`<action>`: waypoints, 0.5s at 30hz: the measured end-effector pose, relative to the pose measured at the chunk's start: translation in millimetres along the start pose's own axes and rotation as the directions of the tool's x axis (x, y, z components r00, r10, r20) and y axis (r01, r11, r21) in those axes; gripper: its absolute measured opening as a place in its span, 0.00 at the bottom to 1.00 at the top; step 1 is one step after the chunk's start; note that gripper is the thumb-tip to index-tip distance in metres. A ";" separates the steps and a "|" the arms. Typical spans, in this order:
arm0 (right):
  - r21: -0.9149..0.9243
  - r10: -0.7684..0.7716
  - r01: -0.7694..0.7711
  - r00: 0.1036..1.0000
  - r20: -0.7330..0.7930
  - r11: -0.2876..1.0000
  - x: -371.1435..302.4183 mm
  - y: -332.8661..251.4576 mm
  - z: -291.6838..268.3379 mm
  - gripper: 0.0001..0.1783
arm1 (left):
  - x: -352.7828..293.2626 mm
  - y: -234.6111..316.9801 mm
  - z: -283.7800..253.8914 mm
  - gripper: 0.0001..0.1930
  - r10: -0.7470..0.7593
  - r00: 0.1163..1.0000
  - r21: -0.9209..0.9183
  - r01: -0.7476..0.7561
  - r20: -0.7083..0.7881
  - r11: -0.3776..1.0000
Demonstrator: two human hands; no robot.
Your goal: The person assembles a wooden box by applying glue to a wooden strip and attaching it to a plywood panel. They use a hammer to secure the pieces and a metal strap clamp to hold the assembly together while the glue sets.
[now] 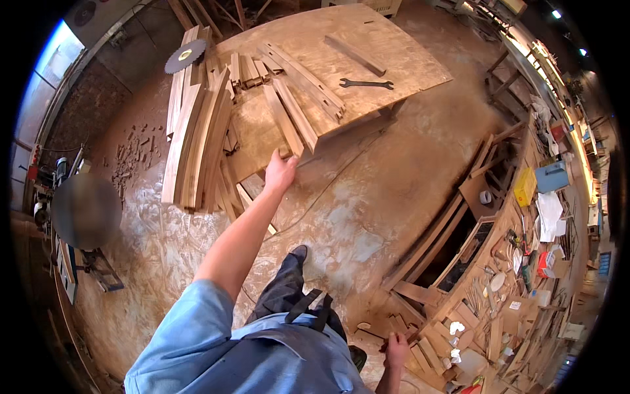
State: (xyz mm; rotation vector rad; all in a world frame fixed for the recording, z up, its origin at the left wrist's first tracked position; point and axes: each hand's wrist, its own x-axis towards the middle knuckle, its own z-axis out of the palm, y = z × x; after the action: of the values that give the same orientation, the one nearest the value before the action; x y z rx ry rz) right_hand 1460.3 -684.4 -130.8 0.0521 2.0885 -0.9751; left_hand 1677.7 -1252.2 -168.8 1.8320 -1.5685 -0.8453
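Note:
My left hand reaches out to the near edge of a plywood-topped table. Its fingers are closed round the near end of a wooden strip. Right beside that lies a second, grooved strip. Longer slats with cut slots rest farther back on the tabletop. Low at my right side hangs my right hand, next to wood offcuts. Its fingers are curled, and whatever may be in them is hidden.
Long planks lean stacked at the table's left, with a circular saw blade on top. An open-ended wrench and a wooden bar lie on the plywood. A cluttered workbench runs along the right. Wood scraps litter the floor.

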 end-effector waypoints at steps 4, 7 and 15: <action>0.111 0.154 -0.148 0.987 -0.048 0.983 -50.6 7.6 39.9 0.10 | 39.5 61.5 17.4 0.35 -0.296 0.940 0.225 0.255 0.172 0.940; 0.151 0.212 -0.198 0.974 -0.078 0.968 -71.0 9.9 67.1 0.11 | 66.6 69.8 19.9 0.39 -0.189 0.982 0.285 0.176 0.019 0.942; 0.113 0.279 -0.262 0.943 -0.182 0.959 -110.8 -1.0 103.4 0.16 | 133.7 134.8 67.7 0.55 -0.318 0.917 0.495 0.166 0.240 0.853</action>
State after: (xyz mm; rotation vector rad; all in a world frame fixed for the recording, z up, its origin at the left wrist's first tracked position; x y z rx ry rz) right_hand 1601.9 -722.0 -92.3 0.4861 2.1429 -0.9206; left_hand 1555.8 -1405.3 -120.8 2.3773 -1.8881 -0.9742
